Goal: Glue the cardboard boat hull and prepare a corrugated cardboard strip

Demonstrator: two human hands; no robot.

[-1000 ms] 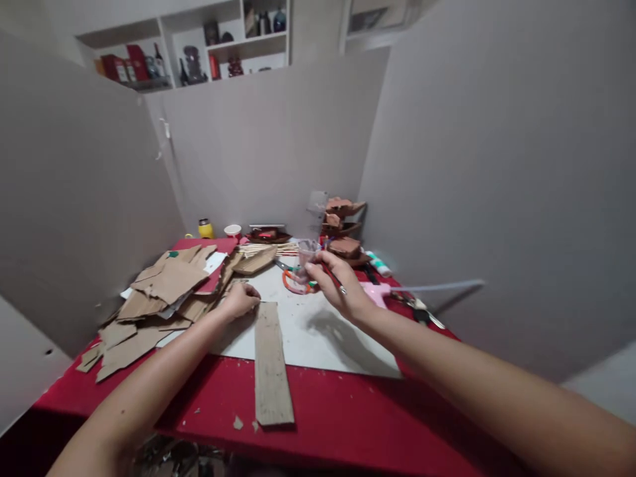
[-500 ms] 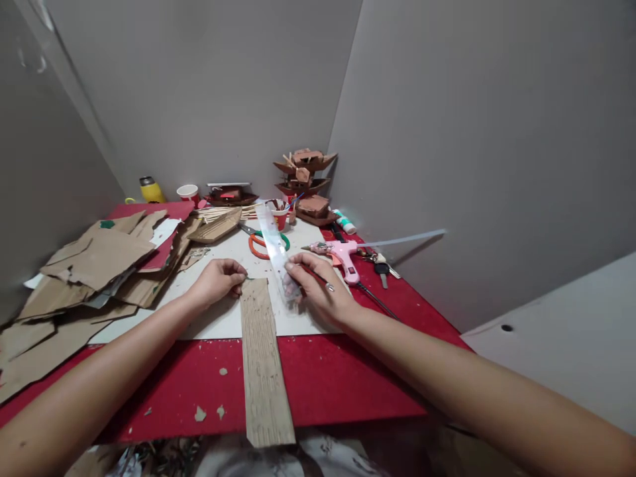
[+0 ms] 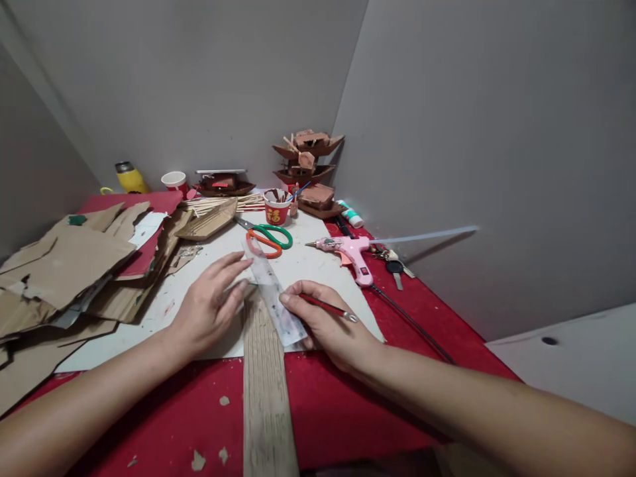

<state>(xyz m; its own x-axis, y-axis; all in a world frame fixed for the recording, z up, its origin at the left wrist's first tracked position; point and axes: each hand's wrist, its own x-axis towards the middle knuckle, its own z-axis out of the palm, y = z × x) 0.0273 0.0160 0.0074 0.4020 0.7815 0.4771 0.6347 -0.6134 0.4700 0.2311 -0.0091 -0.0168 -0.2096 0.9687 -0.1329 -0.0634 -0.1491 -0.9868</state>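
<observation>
A long ridged cardboard strip [image 3: 265, 397] lies lengthwise in front of me, its far end on the white sheet [image 3: 318, 265]. My right hand [image 3: 325, 311] pinches a clear ruler [image 3: 272, 288] between thumb and fingers and also holds a dark red pen-like tool [image 3: 325, 305]. The ruler slants over the strip's far right edge. My left hand [image 3: 213, 301] has its fingers apart beside the strip's far end, near the ruler's left side, holding nothing.
Torn cardboard [image 3: 69, 258] is piled at the left. Scissors [image 3: 265, 237], a red cup [image 3: 277, 209] and model boats [image 3: 308, 156] stand or lie beyond my hands. A pink glue gun [image 3: 350, 252] and keys [image 3: 396, 268] lie at the right.
My left hand has let go of the strip's far corner and opened. The ruler in my right hand has come nearer and now overlaps the strip. The camera view has shifted.
</observation>
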